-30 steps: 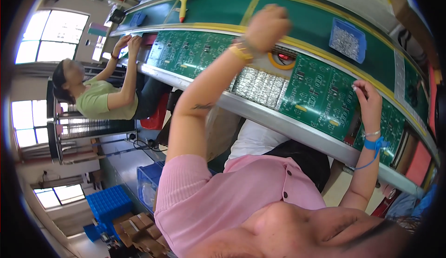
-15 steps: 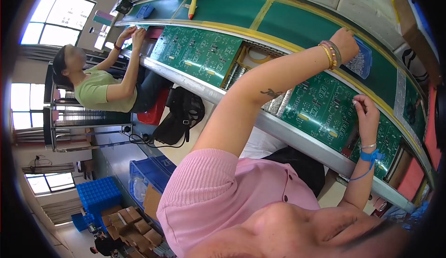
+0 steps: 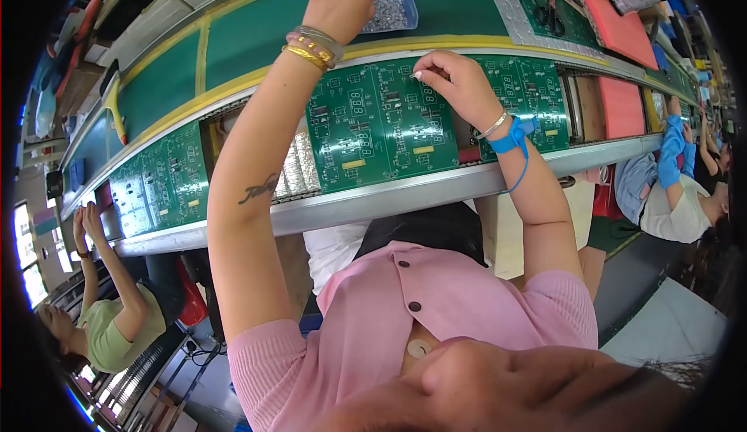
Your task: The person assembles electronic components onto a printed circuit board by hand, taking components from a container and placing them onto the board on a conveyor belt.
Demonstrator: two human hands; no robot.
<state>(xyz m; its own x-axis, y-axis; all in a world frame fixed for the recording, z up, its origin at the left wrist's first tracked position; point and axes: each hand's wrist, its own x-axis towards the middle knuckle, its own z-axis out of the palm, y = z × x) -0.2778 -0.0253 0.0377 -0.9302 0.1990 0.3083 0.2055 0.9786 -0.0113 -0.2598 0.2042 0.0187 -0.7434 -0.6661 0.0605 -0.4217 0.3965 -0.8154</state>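
My left hand [image 3: 340,10], gold and beaded bangles at its wrist, is curled at the left edge of a blue tray [image 3: 415,8] of small clear parts [image 3: 386,13]. Its fingertips are hidden, so what it holds does not show. My right hand [image 3: 461,83], with a blue wrist strap [image 3: 512,136], hovers over a green circuit board [image 3: 381,132]. Its thumb and index finger are closed in a pinch; a tiny pale spot shows at the tips, too small to name. White digit displays and small components sit on the board.
Another circuit board [image 3: 159,177] lies to the left on the metal-railed line [image 3: 373,192]. Behind runs a green bench top [image 3: 257,47] with yellow tape. Scissors [image 3: 551,16] and pink foam [image 3: 615,16] are at the right. Co-workers sit at both sides.
The view has swung to the right, bringing the right-hand co-workers in. My left hand stays by the tray. The right hand's thumb and index finger remain close together over the boards.
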